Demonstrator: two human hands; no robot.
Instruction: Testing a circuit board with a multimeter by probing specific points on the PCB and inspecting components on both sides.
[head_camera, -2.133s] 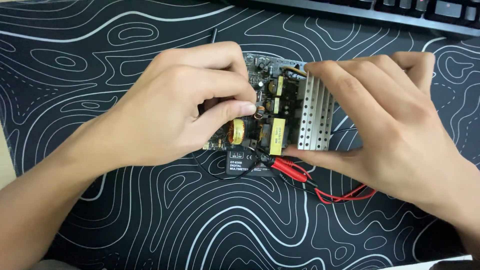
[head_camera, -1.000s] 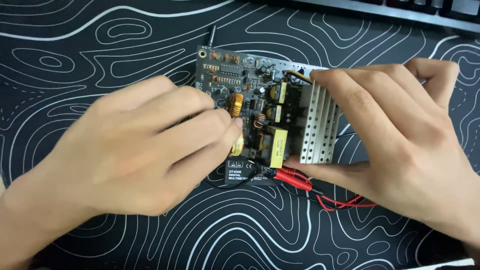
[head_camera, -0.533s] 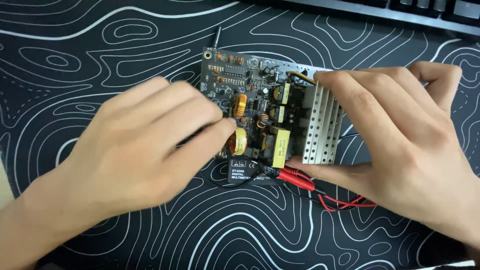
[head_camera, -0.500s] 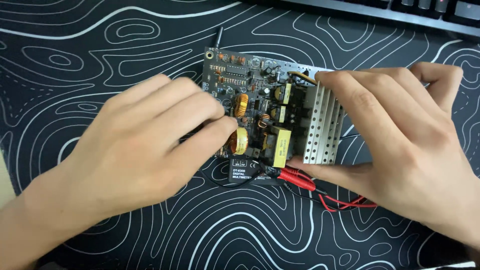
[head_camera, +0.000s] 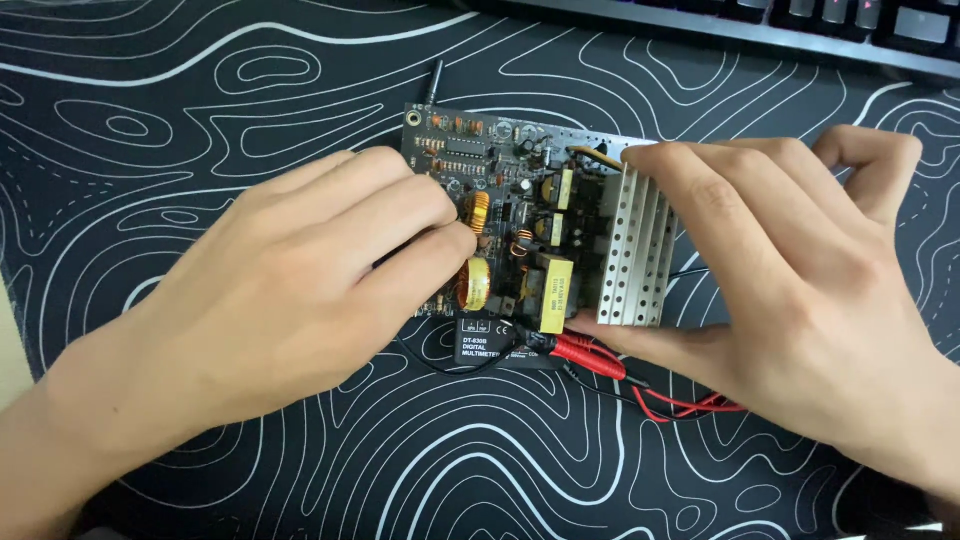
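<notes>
You are working over one black desk mat (head_camera: 250, 90), near one keyboard (head_camera: 800, 25). Your right hand (head_camera: 800, 290) is clamping the circuit board (head_camera: 520, 230) by its perforated heatsink (head_camera: 635, 255), thumb near, fingers far. Your left hand (head_camera: 300, 290), fingers curled, is touching two copper coils (head_camera: 475, 285); since earlier it has slid leftward, uncovering more board. Two red probes (head_camera: 590, 355) are lying just beneath.
</notes>
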